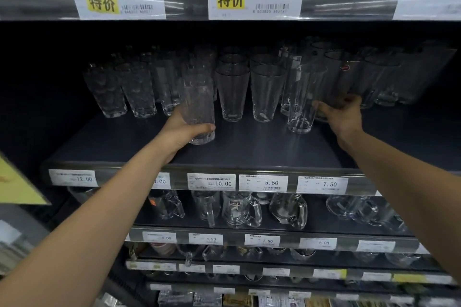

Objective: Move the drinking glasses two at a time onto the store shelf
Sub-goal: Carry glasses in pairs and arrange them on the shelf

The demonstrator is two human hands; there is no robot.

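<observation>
Arms outstretched: left hand grips textured glass, right hand plain glass

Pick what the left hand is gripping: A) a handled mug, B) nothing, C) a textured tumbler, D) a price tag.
C: the left hand wraps the base of a textured tumbler; the right hand grips a smooth glass.

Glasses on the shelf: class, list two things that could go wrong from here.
The left-hand grip holds the ribbed glass low near its base; it could tip into the tapered glasses beside it. The right-hand grip holds a tall glass among other crowded glasses; a nudge might topple one.
</observation>
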